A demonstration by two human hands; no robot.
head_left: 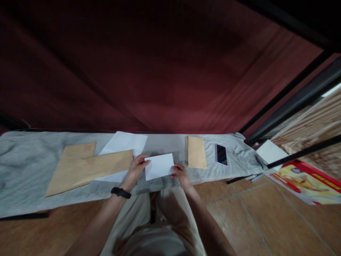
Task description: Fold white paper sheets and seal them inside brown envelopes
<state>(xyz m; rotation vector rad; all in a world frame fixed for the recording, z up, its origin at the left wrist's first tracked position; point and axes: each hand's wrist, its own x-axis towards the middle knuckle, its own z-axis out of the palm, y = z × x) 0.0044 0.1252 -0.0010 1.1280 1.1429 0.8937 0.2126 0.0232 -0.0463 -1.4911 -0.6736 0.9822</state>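
A small white rectangle of paper (159,166), perhaps folded, is held level between my two hands over the grey cloth. My left hand (137,168), with a dark band on its wrist, pinches the left edge. The right edge is gripped by the fingers of my right hand (180,173). Just left of my left hand lie large brown envelopes (106,164), overlapping white sheets (124,142). To the right of my right hand rests a small stack of brown envelopes (196,152).
A phone (221,155) with a dark screen lies right of the small envelopes. Grey cloth (23,167) covers the long, narrow surface. Behind it hangs a dark red curtain (170,78). A red and yellow printed box (306,181) and black metal bars (287,89) stand at right.
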